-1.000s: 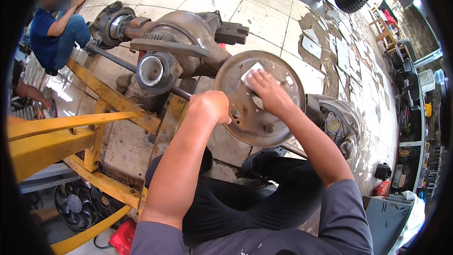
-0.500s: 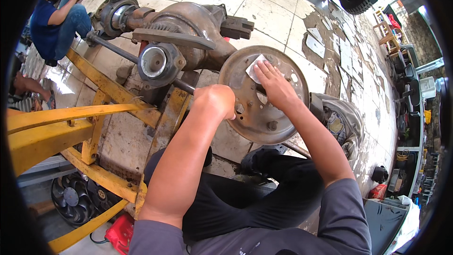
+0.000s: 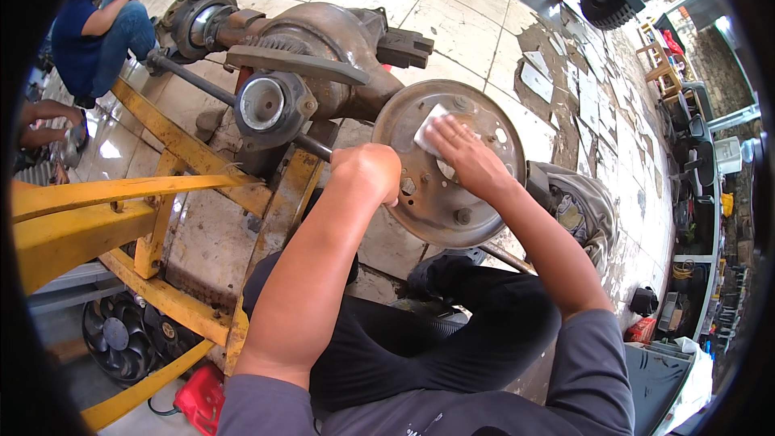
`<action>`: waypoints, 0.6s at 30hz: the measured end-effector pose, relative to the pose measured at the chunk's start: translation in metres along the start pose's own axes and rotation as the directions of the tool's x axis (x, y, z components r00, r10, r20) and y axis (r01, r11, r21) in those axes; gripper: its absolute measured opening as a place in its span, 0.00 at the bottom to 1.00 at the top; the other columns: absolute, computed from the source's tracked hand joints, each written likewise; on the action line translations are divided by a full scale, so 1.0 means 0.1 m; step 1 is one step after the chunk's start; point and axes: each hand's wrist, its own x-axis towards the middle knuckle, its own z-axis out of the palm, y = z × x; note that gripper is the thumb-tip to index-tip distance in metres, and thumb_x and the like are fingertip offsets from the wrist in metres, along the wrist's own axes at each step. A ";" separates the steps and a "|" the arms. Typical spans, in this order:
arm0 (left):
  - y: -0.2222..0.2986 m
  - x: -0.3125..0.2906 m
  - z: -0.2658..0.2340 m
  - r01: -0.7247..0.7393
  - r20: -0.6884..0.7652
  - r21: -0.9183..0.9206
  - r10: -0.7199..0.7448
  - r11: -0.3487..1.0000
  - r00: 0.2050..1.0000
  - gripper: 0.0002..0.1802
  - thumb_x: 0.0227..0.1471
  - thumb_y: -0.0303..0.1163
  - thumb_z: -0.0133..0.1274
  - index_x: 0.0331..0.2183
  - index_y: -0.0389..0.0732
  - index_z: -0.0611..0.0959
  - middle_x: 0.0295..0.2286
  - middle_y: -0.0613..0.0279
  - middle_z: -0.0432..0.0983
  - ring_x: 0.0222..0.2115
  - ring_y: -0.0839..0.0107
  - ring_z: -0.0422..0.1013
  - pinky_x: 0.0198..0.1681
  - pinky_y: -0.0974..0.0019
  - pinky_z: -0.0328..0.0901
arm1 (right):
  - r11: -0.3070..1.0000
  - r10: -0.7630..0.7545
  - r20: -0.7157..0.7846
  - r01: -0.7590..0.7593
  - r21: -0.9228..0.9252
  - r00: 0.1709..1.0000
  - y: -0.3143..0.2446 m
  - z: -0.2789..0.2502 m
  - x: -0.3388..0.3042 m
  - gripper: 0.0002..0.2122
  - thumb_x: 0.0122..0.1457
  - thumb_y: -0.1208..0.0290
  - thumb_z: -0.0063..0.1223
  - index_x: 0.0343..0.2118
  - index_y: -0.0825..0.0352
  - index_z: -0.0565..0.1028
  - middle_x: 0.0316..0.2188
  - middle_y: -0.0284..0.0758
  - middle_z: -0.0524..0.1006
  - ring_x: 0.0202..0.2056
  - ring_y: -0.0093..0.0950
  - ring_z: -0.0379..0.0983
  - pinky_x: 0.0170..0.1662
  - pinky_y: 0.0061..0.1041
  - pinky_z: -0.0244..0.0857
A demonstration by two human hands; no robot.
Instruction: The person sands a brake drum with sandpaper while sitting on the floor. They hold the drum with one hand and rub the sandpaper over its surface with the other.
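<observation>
A round rusty brake backing plate point(image 3: 476, 218) faces me at the end of a brown rear axle housing point(image 3: 323, 40). My right hand point(image 3: 464, 157) presses a small pale piece of abrasive paper point(image 3: 428, 127) flat against the plate's upper face. My left hand point(image 3: 367, 171) is closed over the plate's left rim, its fingers hidden behind the edge. My dark trousers fill the view below the plate.
The axle rests on a yellow steel frame point(image 3: 161, 194). A person in a blue shirt point(image 3: 97, 36) sits on the tiled floor at the upper left. A black fan point(image 3: 121, 339) and a red canister point(image 3: 198, 396) lie at the lower left. Cluttered shelves point(image 3: 694, 218) line the right.
My right hand with the paper has slid slightly across the upper face of the plate. My left hand stays on the rim.
</observation>
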 end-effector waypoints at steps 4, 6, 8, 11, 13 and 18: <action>0.02 -0.02 0.03 -0.033 -0.048 0.004 0.033 0.999 0.998 0.27 0.47 0.46 0.66 0.43 0.36 0.84 0.43 0.51 0.81 0.46 0.57 0.76 0.51 0.56 0.69 | 0.997 0.075 -0.020 -0.075 -0.004 0.997 -0.12 0.10 -0.09 0.32 0.56 0.82 0.47 0.65 0.51 0.61 0.66 0.45 0.59 0.67 0.46 0.51 0.67 0.48 0.50; 0.03 0.00 0.04 -0.029 -0.048 0.001 0.029 1.000 0.998 0.26 0.47 0.46 0.66 0.42 0.36 0.85 0.42 0.51 0.81 0.46 0.57 0.76 0.52 0.56 0.69 | 0.999 0.029 -0.003 -0.029 0.021 1.000 -0.10 0.07 -0.08 0.32 0.55 0.82 0.47 0.64 0.51 0.62 0.65 0.46 0.59 0.67 0.46 0.52 0.67 0.47 0.51; 0.00 0.01 0.04 -0.017 -0.022 0.001 0.017 1.000 1.000 0.27 0.46 0.46 0.67 0.43 0.36 0.85 0.43 0.51 0.81 0.46 0.57 0.76 0.52 0.56 0.69 | 0.996 0.086 0.006 -0.086 0.026 0.996 -0.07 0.02 -0.04 0.31 0.55 0.82 0.48 0.64 0.53 0.63 0.65 0.46 0.60 0.67 0.48 0.53 0.67 0.46 0.52; 0.02 0.00 0.05 -0.027 -0.039 0.012 0.028 1.000 0.999 0.27 0.46 0.46 0.67 0.43 0.36 0.85 0.43 0.52 0.81 0.46 0.57 0.76 0.52 0.56 0.69 | 0.956 0.279 -0.048 -0.282 -0.075 0.959 -0.14 0.08 -0.03 0.31 0.54 0.82 0.49 0.63 0.56 0.63 0.65 0.44 0.61 0.65 0.49 0.55 0.65 0.45 0.55; 0.02 0.01 0.07 -0.044 -0.068 0.023 0.045 0.999 0.997 0.26 0.46 0.46 0.67 0.42 0.36 0.85 0.42 0.52 0.81 0.46 0.57 0.77 0.52 0.56 0.69 | 0.969 0.243 -0.032 -0.244 -0.047 0.970 -0.30 0.02 -0.03 0.29 0.54 0.82 0.49 0.62 0.59 0.64 0.63 0.44 0.63 0.63 0.49 0.58 0.63 0.44 0.57; 0.02 0.00 0.03 -0.015 -0.032 -0.008 0.014 1.000 0.999 0.27 0.46 0.46 0.67 0.42 0.36 0.85 0.43 0.52 0.80 0.47 0.57 0.76 0.52 0.57 0.69 | 0.920 0.375 -0.112 -0.384 -0.079 0.920 -0.19 0.08 0.00 0.27 0.56 0.80 0.48 0.62 0.61 0.65 0.62 0.45 0.65 0.63 0.50 0.60 0.62 0.45 0.59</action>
